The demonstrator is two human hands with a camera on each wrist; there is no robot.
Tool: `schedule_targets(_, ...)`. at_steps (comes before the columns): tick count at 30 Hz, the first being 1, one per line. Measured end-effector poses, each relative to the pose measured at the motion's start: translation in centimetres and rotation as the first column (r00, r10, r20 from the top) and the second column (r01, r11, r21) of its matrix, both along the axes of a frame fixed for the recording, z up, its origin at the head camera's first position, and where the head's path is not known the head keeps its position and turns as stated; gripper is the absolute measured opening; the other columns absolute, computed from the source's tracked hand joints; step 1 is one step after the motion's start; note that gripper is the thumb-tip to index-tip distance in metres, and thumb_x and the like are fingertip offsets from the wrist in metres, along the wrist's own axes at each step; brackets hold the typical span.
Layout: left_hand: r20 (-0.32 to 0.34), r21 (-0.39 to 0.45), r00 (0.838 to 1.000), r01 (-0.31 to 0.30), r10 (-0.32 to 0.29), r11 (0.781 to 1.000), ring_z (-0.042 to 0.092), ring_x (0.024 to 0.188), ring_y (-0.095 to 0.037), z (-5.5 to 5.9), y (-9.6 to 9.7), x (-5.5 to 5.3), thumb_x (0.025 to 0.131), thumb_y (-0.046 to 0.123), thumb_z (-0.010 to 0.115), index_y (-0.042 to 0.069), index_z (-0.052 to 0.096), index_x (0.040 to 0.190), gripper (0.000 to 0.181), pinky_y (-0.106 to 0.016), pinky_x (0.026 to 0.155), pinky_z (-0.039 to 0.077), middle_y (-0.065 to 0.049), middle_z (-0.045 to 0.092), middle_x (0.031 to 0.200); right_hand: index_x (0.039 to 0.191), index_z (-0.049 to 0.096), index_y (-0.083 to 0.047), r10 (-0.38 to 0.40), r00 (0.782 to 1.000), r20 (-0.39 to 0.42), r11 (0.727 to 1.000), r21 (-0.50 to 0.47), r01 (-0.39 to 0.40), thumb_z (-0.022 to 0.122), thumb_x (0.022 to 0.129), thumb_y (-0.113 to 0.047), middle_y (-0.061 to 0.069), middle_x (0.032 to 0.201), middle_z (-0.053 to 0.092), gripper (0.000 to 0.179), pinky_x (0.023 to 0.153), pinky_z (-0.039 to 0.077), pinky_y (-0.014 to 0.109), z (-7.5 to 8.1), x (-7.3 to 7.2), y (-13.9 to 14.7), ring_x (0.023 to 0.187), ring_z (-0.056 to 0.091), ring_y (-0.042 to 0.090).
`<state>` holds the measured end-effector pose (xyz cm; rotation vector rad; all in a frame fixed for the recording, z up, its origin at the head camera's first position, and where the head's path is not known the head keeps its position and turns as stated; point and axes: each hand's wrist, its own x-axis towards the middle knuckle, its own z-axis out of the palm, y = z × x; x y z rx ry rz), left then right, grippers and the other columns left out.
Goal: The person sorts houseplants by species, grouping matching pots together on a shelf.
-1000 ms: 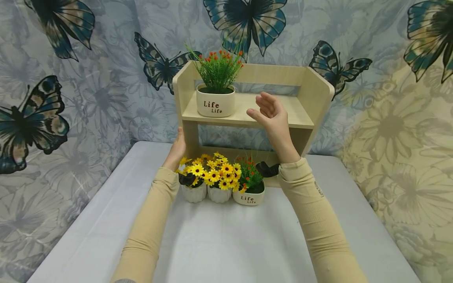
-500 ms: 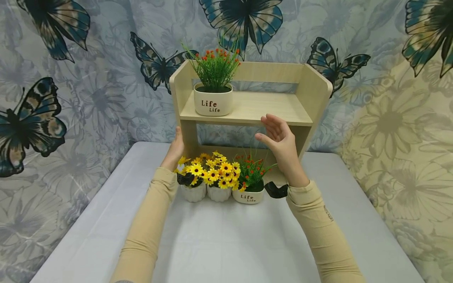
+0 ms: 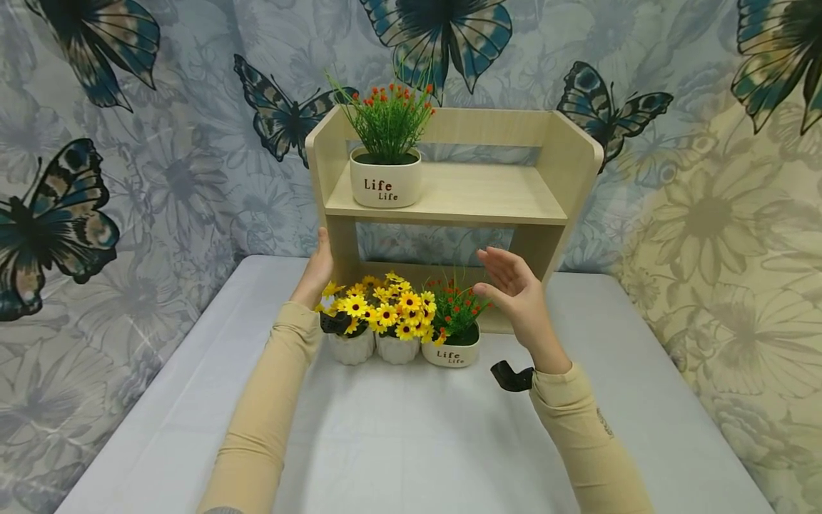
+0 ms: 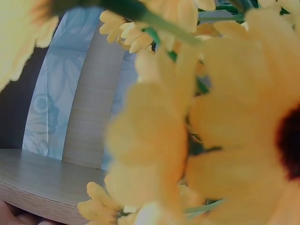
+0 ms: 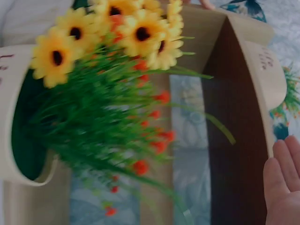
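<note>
The wooden shelf (image 3: pixel 494 189) stands upright in the upper middle of the frame, a two-tier unit with pale side panels. The left hand (image 3: pixel 315 271) rests against its left panel, thumb upward; whether the fingers curl round the edge cannot be told. The right hand (image 3: pixel 519 300), right of centre in front of the lower tier, holds nothing; its thumb stands well apart from its slightly bent fingers, leaving a wide gap.

Nearest to the right hand is the lower red-flowered plant (image 3: pixel 457 332), in a white pot lettered "Life Life", standing on the bench just left of it. Farther left in the same row come the middle yellow-flowered plant (image 3: pixel 399 314) and the left yellow-flowered plant (image 3: pixel 352 348), both in pale ribbed pots, their blooms mingling. The upper red-flowered plant (image 3: pixel 387 143) sits at the left end of the upper tier, in another "Life Life" pot.

A black wrist piece (image 3: pixel 511 376) juts from the right sleeve (image 3: pixel 584 428); the left sleeve (image 3: pixel 263 407) reaches up from the bottom. The white-covered bench (image 3: pixel 411 428) spreads below, and a butterfly-patterned backdrop (image 3: pixel 193 193) fills the top and both sides.
</note>
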<state>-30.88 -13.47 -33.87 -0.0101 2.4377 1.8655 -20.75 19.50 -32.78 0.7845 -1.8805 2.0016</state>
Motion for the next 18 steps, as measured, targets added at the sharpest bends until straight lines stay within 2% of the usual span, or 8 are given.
schedule_targets(5,-0.007,0.002,1.000,-0.003,0.003,1.000,-0.006,0.138,-0.026,0.0,0.0,0.0,0.080,0.075,0.001,0.013,-0.004,0.149,0.093,-0.043,0.110,-0.003,-0.008,-0.006,0.153,0.132,0.043,0.004,0.051,0.999,0.008,0.999,-0.020,-0.050,0.066,0.083,0.006,0.015,0.132,0.049,0.054,0.104,0.029,0.037,-1.7,0.5,0.9,0.124,0.042,0.024)
schedule_targets(10,-0.012,0.000,1.000,-0.001,0.001,1.000,-0.006,0.138,-0.027,0.0,0.0,-0.1,0.080,0.075,0.001,0.013,-0.005,0.149,0.092,-0.043,0.110,-0.003,-0.008,-0.006,0.153,0.133,0.040,0.007,0.095,0.995,0.033,0.995,0.029,-0.096,0.065,0.084,0.007,0.017,0.134,0.047,0.055,0.102,0.033,0.035,-3.2,1.1,1.8,0.125,0.041,0.026)
schedule_targets(18,-0.013,-0.001,1.000,0.002,-0.002,1.000,-0.006,0.138,-0.028,0.1,-0.1,0.1,0.081,0.074,0.001,0.012,-0.004,0.149,0.092,-0.043,0.110,-0.002,-0.010,-0.006,0.153,0.132,0.038,0.009,0.081,0.993,0.082,0.990,0.110,-0.090,0.065,0.083,0.008,0.027,0.134,0.042,0.056,0.100,0.035,0.032,-5.0,1.9,2.8,0.126,0.039,0.033)
